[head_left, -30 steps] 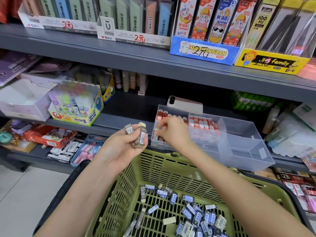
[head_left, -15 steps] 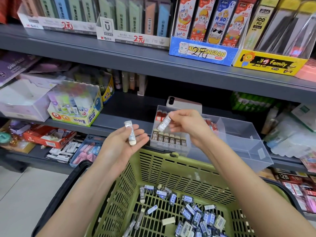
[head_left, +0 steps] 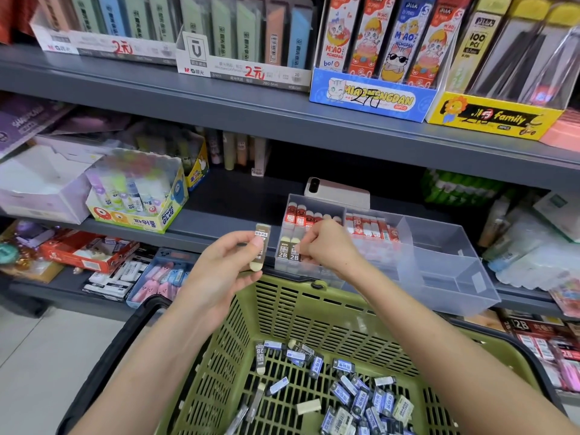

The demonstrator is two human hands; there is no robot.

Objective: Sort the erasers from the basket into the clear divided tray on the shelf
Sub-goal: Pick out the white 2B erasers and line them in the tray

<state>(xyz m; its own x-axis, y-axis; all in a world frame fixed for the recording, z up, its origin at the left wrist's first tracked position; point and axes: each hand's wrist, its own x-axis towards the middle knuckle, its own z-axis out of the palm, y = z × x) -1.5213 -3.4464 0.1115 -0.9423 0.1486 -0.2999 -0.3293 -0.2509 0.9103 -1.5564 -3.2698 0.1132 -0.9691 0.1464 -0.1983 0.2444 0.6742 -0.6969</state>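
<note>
My left hand (head_left: 219, 271) pinches a brown-sleeved eraser (head_left: 261, 246) just beside my right hand (head_left: 329, 246), curled at the 2B row (head_left: 284, 250) in the tray (head_left: 439, 277), holding what I cannot tell; slot it upright, label outward.

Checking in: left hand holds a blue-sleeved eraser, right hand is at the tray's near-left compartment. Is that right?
Not quite. In the head view the eraser gripped by the left hand has a brown sleeve, not blue. The rest stands: the right hand is at the near-left compartment of the clear tray, beside the brown 2B erasers.
</note>
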